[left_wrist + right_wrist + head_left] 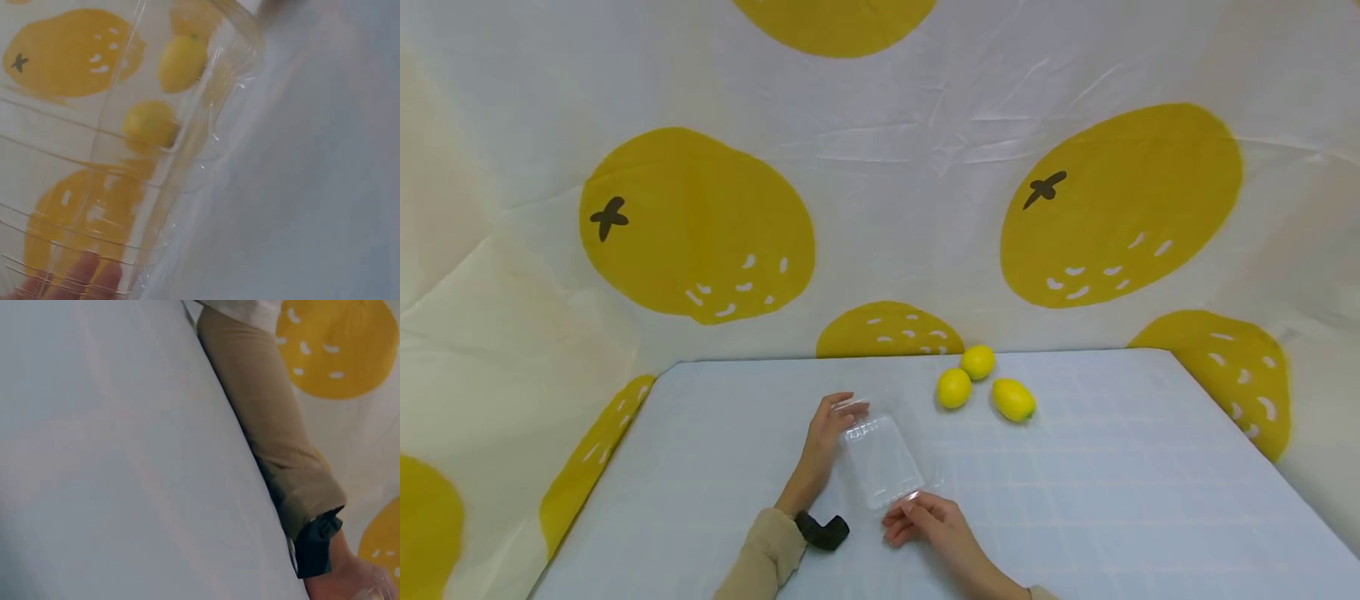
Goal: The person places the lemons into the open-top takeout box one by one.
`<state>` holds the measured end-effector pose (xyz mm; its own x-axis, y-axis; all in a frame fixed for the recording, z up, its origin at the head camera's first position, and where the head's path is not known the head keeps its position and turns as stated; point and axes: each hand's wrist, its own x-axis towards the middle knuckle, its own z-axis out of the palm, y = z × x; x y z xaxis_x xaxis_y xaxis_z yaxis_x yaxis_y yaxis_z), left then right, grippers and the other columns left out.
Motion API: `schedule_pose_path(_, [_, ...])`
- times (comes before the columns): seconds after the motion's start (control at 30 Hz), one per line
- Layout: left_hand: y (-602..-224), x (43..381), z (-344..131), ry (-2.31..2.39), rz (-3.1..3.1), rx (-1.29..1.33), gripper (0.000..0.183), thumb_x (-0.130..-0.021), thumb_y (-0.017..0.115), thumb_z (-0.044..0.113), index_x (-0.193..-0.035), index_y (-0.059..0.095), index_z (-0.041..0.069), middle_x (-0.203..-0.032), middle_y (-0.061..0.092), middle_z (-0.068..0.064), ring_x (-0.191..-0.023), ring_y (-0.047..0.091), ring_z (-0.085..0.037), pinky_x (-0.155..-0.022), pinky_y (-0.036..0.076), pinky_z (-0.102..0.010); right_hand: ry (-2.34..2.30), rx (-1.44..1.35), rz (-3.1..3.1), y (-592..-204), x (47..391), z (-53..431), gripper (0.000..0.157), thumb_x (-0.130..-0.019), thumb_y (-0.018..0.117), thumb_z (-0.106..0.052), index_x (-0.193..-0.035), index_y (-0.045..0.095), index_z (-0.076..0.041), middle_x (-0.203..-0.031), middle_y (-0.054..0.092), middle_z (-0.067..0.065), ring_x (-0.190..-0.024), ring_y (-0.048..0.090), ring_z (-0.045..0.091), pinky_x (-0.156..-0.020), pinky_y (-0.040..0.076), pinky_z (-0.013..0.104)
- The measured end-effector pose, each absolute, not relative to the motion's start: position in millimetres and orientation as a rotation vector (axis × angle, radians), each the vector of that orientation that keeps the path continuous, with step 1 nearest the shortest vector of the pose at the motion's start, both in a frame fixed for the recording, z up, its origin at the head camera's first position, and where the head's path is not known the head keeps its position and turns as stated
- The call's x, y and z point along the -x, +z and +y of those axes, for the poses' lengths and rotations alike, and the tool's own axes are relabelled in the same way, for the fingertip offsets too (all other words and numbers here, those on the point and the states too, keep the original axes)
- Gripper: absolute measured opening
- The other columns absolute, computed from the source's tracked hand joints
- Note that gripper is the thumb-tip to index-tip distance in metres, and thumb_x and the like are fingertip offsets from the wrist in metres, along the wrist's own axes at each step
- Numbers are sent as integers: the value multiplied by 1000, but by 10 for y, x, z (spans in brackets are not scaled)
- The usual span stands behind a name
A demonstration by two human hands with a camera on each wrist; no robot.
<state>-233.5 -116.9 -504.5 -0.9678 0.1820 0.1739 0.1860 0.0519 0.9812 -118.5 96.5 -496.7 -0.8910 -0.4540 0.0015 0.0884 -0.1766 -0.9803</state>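
A clear plastic box point(883, 462) is sitting between the two hands, over the near middle of the surface point(1112, 467); whether its base is touching the cloth is staying hard to tell. The left hand point(827, 429) is holding the far-left end, its fingers bending round the edge and showing through the plastic in the left wrist view, its thumb hidden. The right hand point(936, 521) is pinching the near edge between thumb and forefinger, the other fingers lying loosely curled beneath.

The likeliest trouble is coming from the thin wall: it is looking flimsy, so squeezing harder could be buckling it or cracking a corner. The right hand is relying on a narrow pinch, and the smooth plastic could be slipping out, leaving the box swinging from the left hand alone. If the two hands are pulling unevenly, the box could be twisting. Being see-through, it is also making its rims hard to judge, so a finger could be missing the edge.

Three lemons point(953, 389) are resting beyond the box, towards the right. They are looking round enough for rolling, so a careless nudge from the box could be scattering them, perhaps off the surface's far edge.
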Motion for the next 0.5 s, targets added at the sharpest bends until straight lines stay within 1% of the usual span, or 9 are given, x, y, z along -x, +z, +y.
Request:
schedule_pose_path(0.1, [-5028, 2295, -1166, -2091, -2330, 451, 43, -99, 42, 26, -136, 36, 6, -127, 59, -6, -119, 53, -24, -105, 28, -52, -2156, 405, 1726, -4951, 1105, 923, 41, -99, 44, -18, -107, 54, 22, -100, 64, 28, -79, 67, 14, -76, 54, 30])
schedule_pose_path(0.23, [-4952, 2244, -1123, -2118, -2356, 529, 43, -99, 43, 21, -139, 33, 7, -131, 56, -9, -121, 51, -25, -105, 28, -50, -2184, 325, 1673, -4944, 1015, 893, 42, -99, 45, -19, -108, 54, 21, -98, 67, 19, -79, 67, 14, -75, 54, 28])
schedule_pose_path(0.33, [-4848, 2194, -1090, -2183, -2323, 609, 46, -98, 43, 10, -142, 28, 6, -135, 49, -19, -125, 45, -34, -105, 26, -53, -2191, 280, 1629, -4945, 970, 871, 43, -98, 46, -20, -111, 53, 21, -99, 68, 14, -81, 67, 14, -75, 54, 27])
schedule_pose_path(0.43, [-4742, 2146, -1062, -2223, -2321, 658, 53, -97, 41, 3, -146, 18, 8, -139, 41, -26, -129, 38, -41, -106, 23, -56, -2203, 261, 1609, -4954, 949, 855, 45, -98, 45, -21, -113, 52, 21, -99, 67, 14, -82, 66, 15, -76, 54, 28])
schedule_pose_path(0.5, [-4703, 2126, -1043, -2237, -2328, 679, 61, -96, 40, 1, -148, 10, 8, -142, 35, -29, -132, 32, -43, -107, 21, -57, -2217, 260, 1595, -4968, 949, 854, 46, -99, 45, -21, -113, 51, 22, -100, 67, 15, -83, 67, 16, -76, 54, 29])
